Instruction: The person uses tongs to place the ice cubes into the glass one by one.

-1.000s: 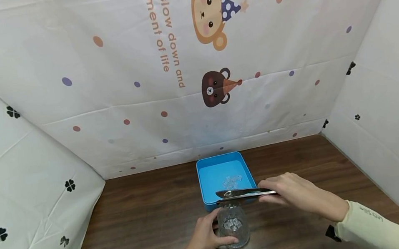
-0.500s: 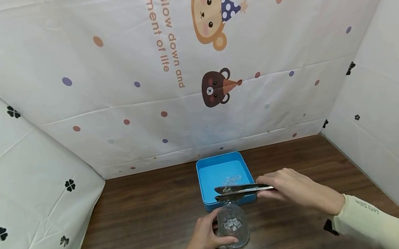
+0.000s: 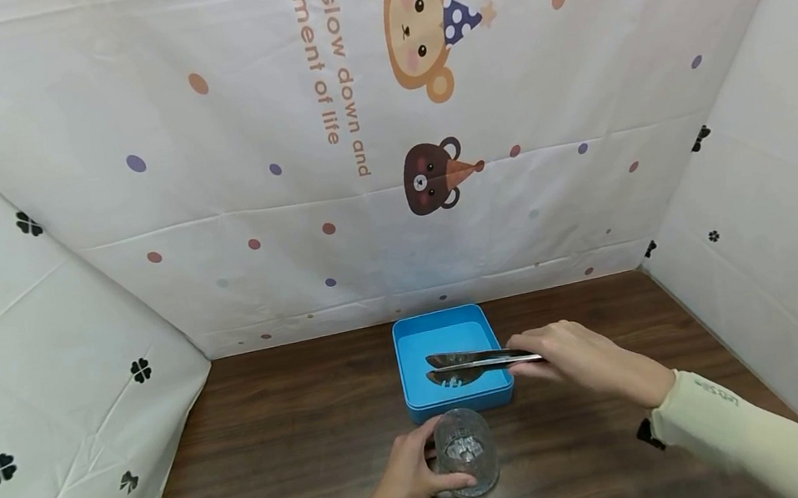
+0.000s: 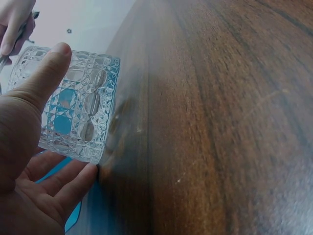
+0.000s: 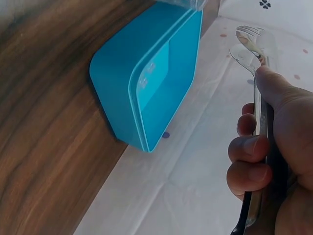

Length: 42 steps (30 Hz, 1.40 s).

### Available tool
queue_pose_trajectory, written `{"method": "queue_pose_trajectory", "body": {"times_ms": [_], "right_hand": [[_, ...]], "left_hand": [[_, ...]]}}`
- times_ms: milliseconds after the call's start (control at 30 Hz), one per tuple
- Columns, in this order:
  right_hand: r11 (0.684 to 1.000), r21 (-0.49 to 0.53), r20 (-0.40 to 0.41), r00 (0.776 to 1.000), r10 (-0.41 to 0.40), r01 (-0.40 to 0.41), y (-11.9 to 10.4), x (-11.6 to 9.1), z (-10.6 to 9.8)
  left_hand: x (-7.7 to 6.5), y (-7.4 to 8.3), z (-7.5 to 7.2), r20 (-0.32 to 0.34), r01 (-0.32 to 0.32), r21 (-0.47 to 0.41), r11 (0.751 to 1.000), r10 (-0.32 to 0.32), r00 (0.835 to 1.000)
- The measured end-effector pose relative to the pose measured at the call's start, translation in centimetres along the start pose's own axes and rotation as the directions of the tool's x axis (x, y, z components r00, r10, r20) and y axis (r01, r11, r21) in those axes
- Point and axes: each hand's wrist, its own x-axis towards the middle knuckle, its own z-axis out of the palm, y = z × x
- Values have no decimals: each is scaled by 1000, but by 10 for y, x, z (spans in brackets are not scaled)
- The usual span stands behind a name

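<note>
My left hand holds a clear glass upright on the table, thumb on the near side, fingers on the far side. Its cut pattern shows in the left wrist view, where the glass touches thumb and fingertips. Several clear, ice-like pieces lie inside. My right hand grips metal serving tongs above a blue box. One tong end is a fork, the other a spoon; in the right wrist view the tongs' tips stand slightly apart, nothing visible between them.
A few clear pieces lie in the blue box, partly hidden by the tongs in the head view. The box stands just beyond the glass on the brown wooden table. A patterned white cloth closes off the back and both sides.
My right hand has carried the tongs away from above the glass, up and back over the blue box. My left hand and the glass have stayed in place.
</note>
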Motion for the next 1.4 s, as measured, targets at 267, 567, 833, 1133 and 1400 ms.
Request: {"method": "queue_pose_trajectory", "body": {"times_ms": [267, 567, 833, 1133, 1400], "right_hand": [[999, -9, 5, 999, 41, -41, 19, 9, -1], [995, -41, 11, 995, 97, -96, 41, 20, 0], [989, -75, 0, 992, 128, -127, 60, 26, 2], [983, -71, 21, 985, 170, -168, 71, 31, 5], [982, -56, 44, 982, 185, -183, 76, 35, 6]], "left_hand": [[0, 0, 0, 6, 3, -22, 1000, -3, 1000], [1, -1, 0, 11, 10, -35, 999, -10, 1000], [1, -1, 0, 27, 30, -36, 999, -29, 999], [1, -2, 0, 19, 26, -25, 999, -25, 1000], [2, 1, -1, 29, 53, -41, 998, -52, 998]]}}
